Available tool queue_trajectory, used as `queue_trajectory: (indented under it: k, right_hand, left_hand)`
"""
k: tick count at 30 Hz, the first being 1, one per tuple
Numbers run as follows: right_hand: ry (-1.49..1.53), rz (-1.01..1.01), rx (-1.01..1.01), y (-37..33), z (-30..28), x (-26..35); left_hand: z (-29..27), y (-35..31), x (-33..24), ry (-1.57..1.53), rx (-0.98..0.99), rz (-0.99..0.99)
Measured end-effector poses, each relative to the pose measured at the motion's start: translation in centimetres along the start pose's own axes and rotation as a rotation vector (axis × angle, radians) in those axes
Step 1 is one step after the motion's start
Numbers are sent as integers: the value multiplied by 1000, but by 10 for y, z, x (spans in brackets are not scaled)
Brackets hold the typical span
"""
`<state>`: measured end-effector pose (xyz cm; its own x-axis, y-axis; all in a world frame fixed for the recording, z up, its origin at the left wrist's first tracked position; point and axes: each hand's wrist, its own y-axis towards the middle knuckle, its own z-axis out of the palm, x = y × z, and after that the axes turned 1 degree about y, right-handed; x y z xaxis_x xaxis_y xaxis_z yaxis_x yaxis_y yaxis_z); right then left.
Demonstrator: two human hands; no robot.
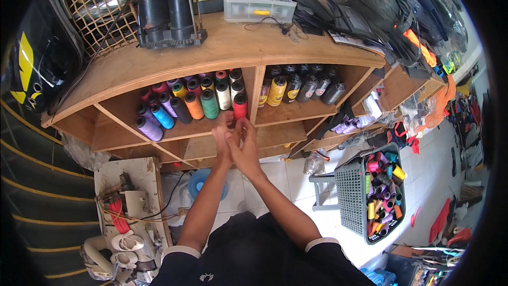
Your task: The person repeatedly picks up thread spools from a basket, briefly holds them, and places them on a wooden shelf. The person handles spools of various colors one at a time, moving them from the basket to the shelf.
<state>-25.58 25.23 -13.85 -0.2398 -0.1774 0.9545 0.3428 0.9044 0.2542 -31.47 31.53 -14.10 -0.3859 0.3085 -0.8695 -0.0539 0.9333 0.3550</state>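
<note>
In front of an open shelf compartment, my left hand [222, 136] and my right hand [243, 145] are close together, crossing slightly at the thumbs. My right fingers point up at the lower end of a red thread cone [240, 107], apart from one another; whether they touch it I cannot tell. The left fingers stretch up below a white thread cone [223, 97], with nothing visible in them. Beside these stand rows of thread cones, among them a green cone [209, 105], an orange cone [194, 107], a blue cone [163, 117] and a lilac cone [149, 128].
Right of the divider [257, 92] stand several dark cones [307, 89] and a yellow cone [277, 91]. A grey basket [351, 197] full of coloured thread spools stands at the right. A sewing machine [136, 204] is at the lower left. Clear plastic drawers [259, 9] top the shelf.
</note>
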Motion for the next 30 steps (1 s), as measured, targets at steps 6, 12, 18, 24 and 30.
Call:
queue_trajectory:
  k: [6, 12, 18, 24, 30]
  right_hand:
    - [59, 3, 15, -25, -31, 27]
    - [-134, -25, 399, -70, -60, -6]
    - [-761, 548, 838, -171, -127, -220]
    - [-802, 1340, 439, -377, -288, -350]
    - [-568, 1380, 11, -437, -342, -291]
  left_hand:
    - [-26, -52, -19, 72, -50, 35]
    - [-15, -176, 90, -107, 579, -148]
    - [-63, -291, 286, 337, 993, -777]
    - [-191, -382, 307, -71, 879, -1561]
    - [-127, -360, 284, 252, 1153, -1345]
